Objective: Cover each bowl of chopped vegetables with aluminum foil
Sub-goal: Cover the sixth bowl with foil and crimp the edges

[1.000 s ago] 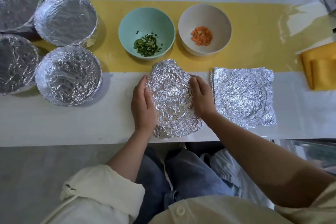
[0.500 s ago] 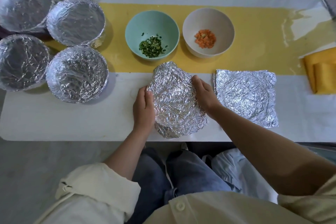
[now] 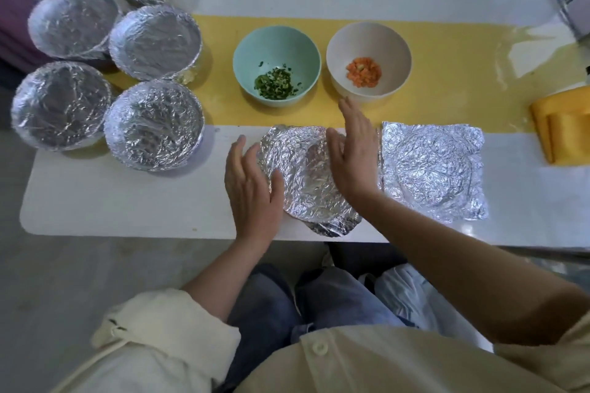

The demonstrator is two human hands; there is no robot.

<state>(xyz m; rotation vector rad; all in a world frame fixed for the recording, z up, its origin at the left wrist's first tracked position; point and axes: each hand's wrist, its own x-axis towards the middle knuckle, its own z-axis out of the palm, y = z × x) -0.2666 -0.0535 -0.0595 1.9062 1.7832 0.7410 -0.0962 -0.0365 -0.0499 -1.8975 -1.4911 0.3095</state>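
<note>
Two uncovered bowls: a teal bowl (image 3: 247,51) on the left and a white bowl (image 3: 367,37) on the right stand side by side, near but apart, on the yellow strip (image 3: 447,51) that runs along the middle of the table (image 3: 111,201).
In the teal bowl: chopped greens (image 3: 276,86) lie in a small heap at the bottom.
In the white bowl: diced carrot (image 3: 364,72) lies in a small heap at the bottom.
Crumpled foil sheet (image 3: 306,175): roundish and heavily creased, it lies between the two hands, on the white part of the table in front of the two bowls. It reaches the table's near edge.
Left hand (image 3: 249,188): released, with fingers straight and loosely spread, grasping nothing. It sits at the sheet's left border with the thumb over the foil. Whether it presses down cannot be told.
Right hand (image 3: 354,156): released and flat, fingers straight and together, grasping nothing. It lies over the sheet's right border, with the fingertips pointing at the white bowl and close to it.
Second foil sheet (image 3: 431,169): squarish and flat, it lies just right of the right hand, towards the near edge. A round imprint shows in its creases.
Foil-covered bowls (image 3: 155,41): five are clustered at the table's left end, close together.
Yellow cloth (image 3: 565,124): folded, it lies at the table's right edge.
Cream sleeve (image 3: 166,325): it is pushed up the left forearm, below the table's near edge.
</note>
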